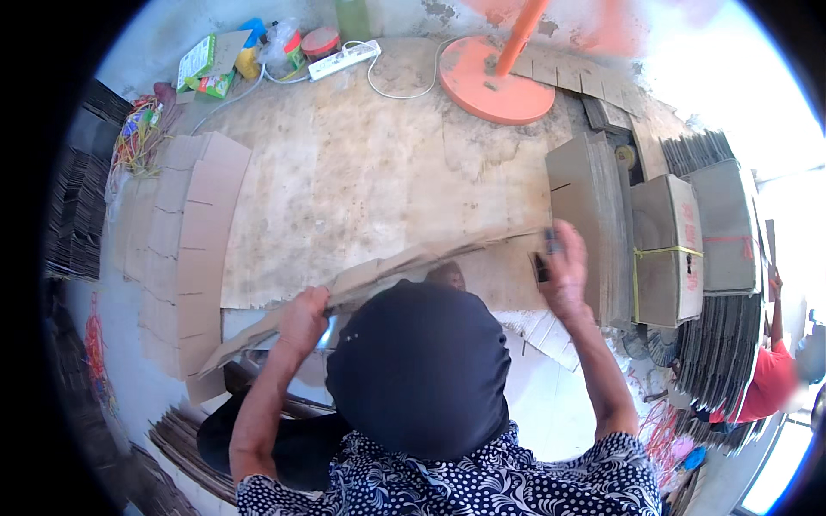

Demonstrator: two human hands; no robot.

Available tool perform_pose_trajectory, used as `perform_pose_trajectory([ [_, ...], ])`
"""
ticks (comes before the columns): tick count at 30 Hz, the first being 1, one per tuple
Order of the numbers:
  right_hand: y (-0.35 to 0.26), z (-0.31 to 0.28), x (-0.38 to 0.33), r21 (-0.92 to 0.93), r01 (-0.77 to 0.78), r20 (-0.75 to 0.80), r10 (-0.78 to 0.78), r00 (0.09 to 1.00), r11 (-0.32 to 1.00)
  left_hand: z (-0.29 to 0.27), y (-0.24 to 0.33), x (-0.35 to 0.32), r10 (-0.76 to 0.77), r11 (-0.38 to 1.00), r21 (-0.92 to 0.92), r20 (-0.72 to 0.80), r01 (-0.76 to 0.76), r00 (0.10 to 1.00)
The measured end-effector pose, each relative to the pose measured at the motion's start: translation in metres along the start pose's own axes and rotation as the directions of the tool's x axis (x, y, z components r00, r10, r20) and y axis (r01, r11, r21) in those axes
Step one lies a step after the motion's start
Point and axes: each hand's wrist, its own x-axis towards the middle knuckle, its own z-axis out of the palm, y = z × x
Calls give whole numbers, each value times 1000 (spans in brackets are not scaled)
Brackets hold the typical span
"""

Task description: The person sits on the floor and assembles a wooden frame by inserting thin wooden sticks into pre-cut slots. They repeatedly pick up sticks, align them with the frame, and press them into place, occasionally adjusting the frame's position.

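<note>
Cardboard strip [370, 273]: eight to three o'clock, spanned presumably for two-handed control.
Left hand [304, 321]: eight o'clock, fingers clamping strip.
Right hand [565, 267]: three o'clock, near strip's end; finger spread indiscernible.

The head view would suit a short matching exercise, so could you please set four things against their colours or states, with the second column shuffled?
Things:
1. left hand
2. power strip
3. round base
4. head covering

Colours or states:
A. orange, with a pole rising from it
B. dark, at the lower middle of the picture
C. gripping the cardboard strip
D. white and oblong

Pairs: 1-C, 2-D, 3-A, 4-B
</note>
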Motion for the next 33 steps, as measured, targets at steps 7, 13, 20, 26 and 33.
perform_pose_trajectory([
  [7, 42, -41, -64, -249, -191, 93, 220, 971, 950, -173, 21, -34, -173, 983, 2, -292, 181, 941],
  [13, 96, -23, -124, 507, -600, 131, 633, 763, 618, -245, -40, -231, -421, 702, 88, -749, 706, 512],
  [20, 34, 30, -59, 370, -462, 155, 437, 886, 806, -143, -75, -478, -612, 515, -363, -790, 777, 37],
  [26, -22, 54, -9, 398, -358, 232, 284, 930, 845, 25, -167, -574, -959, -77, -438, -212, 895, -186],
  [33, -105, 55, 72, 543, -270, 288, 126, 949, 795, -22, -250, -395, -817, 402, -360, -555, 842, 153],
])
